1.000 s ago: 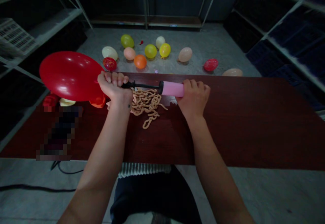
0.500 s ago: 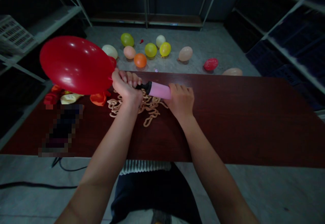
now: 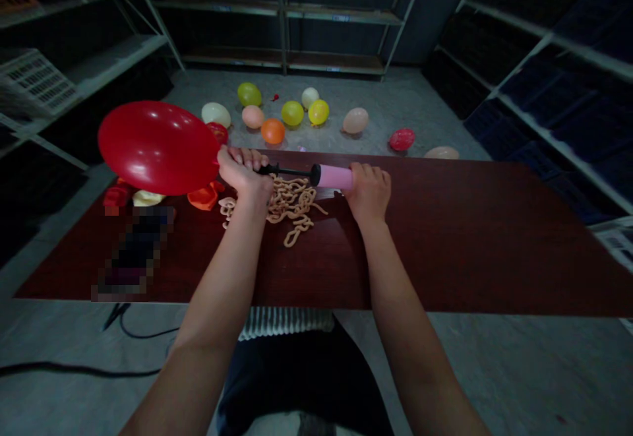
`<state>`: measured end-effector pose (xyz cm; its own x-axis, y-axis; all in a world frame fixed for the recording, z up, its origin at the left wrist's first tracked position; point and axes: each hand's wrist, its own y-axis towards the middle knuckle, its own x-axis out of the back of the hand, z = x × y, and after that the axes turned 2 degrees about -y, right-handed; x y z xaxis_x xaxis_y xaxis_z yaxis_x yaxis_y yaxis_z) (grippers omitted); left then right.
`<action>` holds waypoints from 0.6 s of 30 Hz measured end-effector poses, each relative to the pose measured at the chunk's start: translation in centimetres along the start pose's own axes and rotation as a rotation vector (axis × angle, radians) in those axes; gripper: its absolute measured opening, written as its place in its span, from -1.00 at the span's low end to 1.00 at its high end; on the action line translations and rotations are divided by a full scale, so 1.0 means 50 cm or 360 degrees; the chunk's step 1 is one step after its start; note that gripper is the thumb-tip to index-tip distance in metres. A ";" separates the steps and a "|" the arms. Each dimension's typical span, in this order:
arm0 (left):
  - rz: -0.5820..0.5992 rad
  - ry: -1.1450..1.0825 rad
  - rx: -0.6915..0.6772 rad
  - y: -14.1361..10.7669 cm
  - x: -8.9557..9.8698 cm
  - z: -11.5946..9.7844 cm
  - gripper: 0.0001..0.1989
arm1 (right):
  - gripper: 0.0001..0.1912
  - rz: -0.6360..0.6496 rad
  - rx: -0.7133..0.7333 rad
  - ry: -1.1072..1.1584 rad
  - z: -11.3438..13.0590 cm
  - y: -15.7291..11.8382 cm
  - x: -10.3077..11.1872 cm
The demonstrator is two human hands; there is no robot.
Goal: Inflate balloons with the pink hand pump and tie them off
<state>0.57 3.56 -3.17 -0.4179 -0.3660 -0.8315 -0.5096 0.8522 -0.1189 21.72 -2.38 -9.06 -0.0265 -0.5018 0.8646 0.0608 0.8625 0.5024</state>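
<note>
A large inflated red balloon (image 3: pixel 158 149) sticks out to the left of my left hand (image 3: pixel 246 171). That hand is closed around the black end of a balloon pump, at the balloon's neck; the exact grip on the neck is hidden by the fingers. My right hand (image 3: pixel 370 190) wraps round the far end of the pink pump barrel (image 3: pixel 335 177). Between the hands the thin black pump rod (image 3: pixel 294 172) shows, drawn out of the barrel. Beneath, a tangled heap of beige twisted balloons or cord (image 3: pixel 291 202) lies on the dark red-brown table (image 3: pixel 459 238).
Left on the table are limp orange (image 3: pixel 204 196), pale yellow (image 3: pixel 148 198) and red balloons (image 3: pixel 117 194), with a blurred-out dark rectangular object (image 3: pixel 133 251) nearer me. Several inflated balloons, one orange (image 3: pixel 273 131), lie on the floor beyond. Shelving (image 3: pixel 341 63) stands behind; a black cable (image 3: pixel 79 371) runs below left.
My right hand and the pink barrel have moved right, away from my left hand, exposing the pump rod. The view has tilted up slightly.
</note>
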 end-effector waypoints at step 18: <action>0.0176 0.0027 -0.0099 -0.006 0.011 -0.009 -0.47 | -0.71 0.0036 -0.0071 -0.0007 0.005 -0.001 0.030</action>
<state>0.14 2.95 -3.33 -0.4866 -0.2779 -0.8283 -0.5054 0.8629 0.0073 21.44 -3.17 -7.77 -0.0291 -0.4820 0.8757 0.1056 0.8697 0.4822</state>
